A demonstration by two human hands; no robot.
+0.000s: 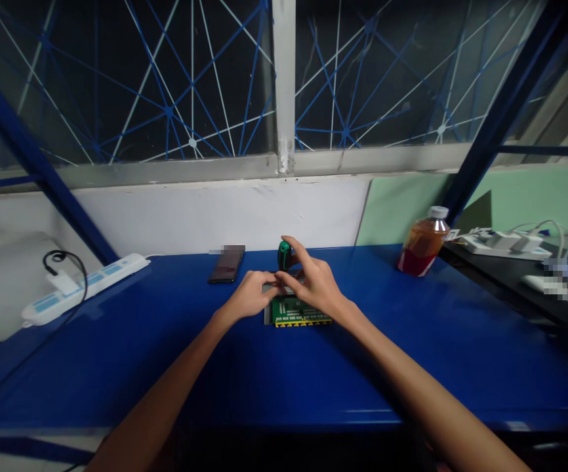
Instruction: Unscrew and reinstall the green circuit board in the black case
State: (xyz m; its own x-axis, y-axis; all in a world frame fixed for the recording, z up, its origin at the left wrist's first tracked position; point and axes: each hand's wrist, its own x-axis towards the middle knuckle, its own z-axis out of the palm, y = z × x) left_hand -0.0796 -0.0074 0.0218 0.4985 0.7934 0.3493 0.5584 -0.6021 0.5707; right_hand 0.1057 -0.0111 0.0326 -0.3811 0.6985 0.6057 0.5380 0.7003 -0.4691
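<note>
Head view: right hand [317, 280] grips green screwdriver [284, 256], tip hidden; what left hand [248, 295] holds is unclear.

1. The left hand [247, 296] is bare, with slender fingers and a rounded back.
2. The left forearm [170, 387] is slim and bare, narrowing toward a bare wrist [222, 319] and widening toward the elbow end.
3. The right hand [318, 282] is bare too, its index finger [298, 249] long and thin.
4. The right forearm [412, 373] is bare, smooth in outline, narrowest near the wrist.
5. Clothing around the body is too dark to make out.
</note>
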